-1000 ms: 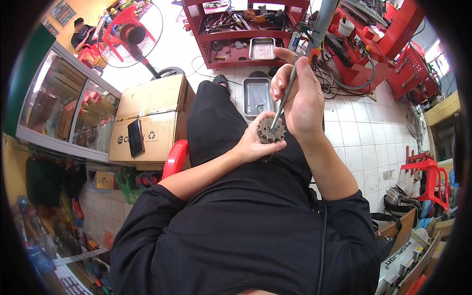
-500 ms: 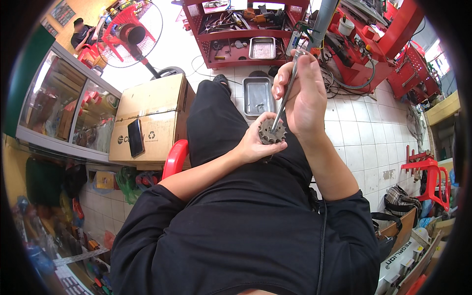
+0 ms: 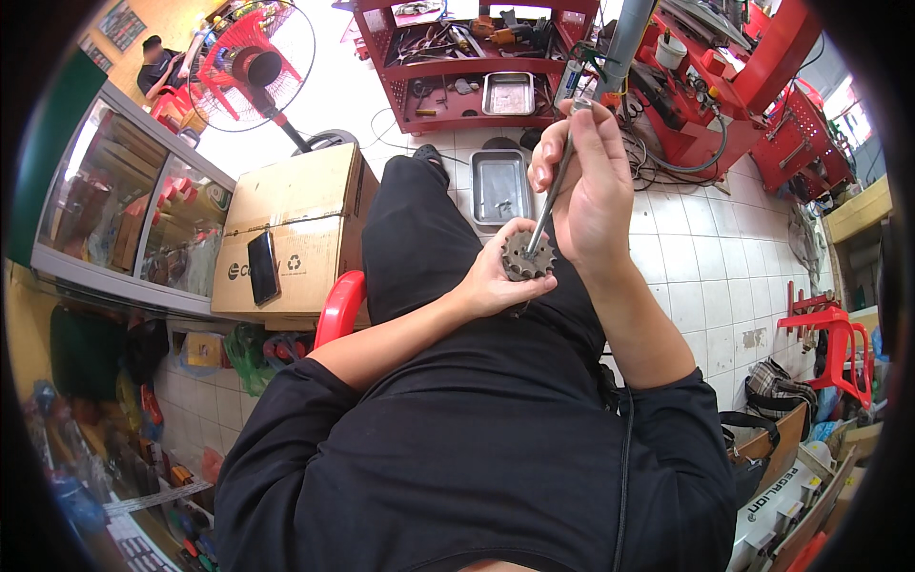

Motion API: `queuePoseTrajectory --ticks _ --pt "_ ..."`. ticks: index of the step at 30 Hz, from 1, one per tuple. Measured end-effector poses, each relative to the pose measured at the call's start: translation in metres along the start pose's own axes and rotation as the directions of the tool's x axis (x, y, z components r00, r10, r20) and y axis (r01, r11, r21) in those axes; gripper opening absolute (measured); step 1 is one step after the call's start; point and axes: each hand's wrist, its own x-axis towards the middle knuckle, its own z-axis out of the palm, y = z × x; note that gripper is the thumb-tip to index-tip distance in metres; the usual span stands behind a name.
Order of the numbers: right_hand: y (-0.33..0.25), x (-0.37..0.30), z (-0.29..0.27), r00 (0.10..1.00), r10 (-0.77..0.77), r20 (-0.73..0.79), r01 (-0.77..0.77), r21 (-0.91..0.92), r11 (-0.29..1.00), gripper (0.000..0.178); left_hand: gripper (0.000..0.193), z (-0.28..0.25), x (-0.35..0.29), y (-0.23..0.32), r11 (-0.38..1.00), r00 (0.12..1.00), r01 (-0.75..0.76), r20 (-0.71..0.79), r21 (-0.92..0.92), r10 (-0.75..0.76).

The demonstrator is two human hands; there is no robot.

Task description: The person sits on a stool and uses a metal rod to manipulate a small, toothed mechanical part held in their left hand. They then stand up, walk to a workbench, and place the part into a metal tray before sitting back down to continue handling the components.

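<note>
Above my lap, my left hand (image 3: pixel 489 285) is wrapped round a small dark toothed sprocket (image 3: pixel 528 260), its face with several holes turned upward. A long thin metal rod tool (image 3: pixel 556 190) stands tilted, its lower end at the middle of the sprocket's face. Whether that end sits in a screw or a hole is too small to tell. My right hand (image 3: pixel 593 181) is closed around the upper part of the rod, thumb and fingertips by its thicker metal top end. The sprocket's underside is hidden by my left hand.
A metal tray (image 3: pixel 499 188) with small parts lies on the tiled floor ahead. Behind it stands a red tool cart (image 3: pixel 467 67). A cardboard box (image 3: pixel 291 205) with a phone (image 3: pixel 264 268) on it is at left, below a fan (image 3: pixel 255 67). A red stool (image 3: pixel 837 345) stands right.
My right hand's fingers have shifted slightly at the top of the rod, the upright finger now bending in against it. My left hand and the sprocket have stayed in place.
</note>
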Motion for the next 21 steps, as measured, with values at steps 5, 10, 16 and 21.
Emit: queuePoseTrajectory --ticks 5,10,16,21 --pt "-0.0052 0.0002 -0.0006 0.995 0.075 0.071 -0.082 0.109 0.991 0.024 0.051 -0.0012 -0.0002 -0.0038 1.0 1.0 -0.009 -0.002 0.024 0.009" --pt "0.001 0.0 -0.0015 1.0 -0.006 0.029 0.007 -0.003 1.0 0.029 0.052 -0.0002 -0.0003 -0.0003 1.0 1.0 0.007 0.002 0.001 -0.007" --pt "-0.0044 0.0009 -0.0004 0.995 0.072 0.062 -0.078 0.109 0.991 0.024 0.051 -0.0011 -0.0001 -0.0002 1.0 1.0 0.007 0.012 0.01 -0.007" --pt "0.0014 0.0002 -0.0026 1.0 -0.013 0.024 0.012 0.034 0.999 0.027 0.049 -0.0011 -0.0002 -0.0013 0.999 1.0 -0.011 0.011 0.039 0.011"
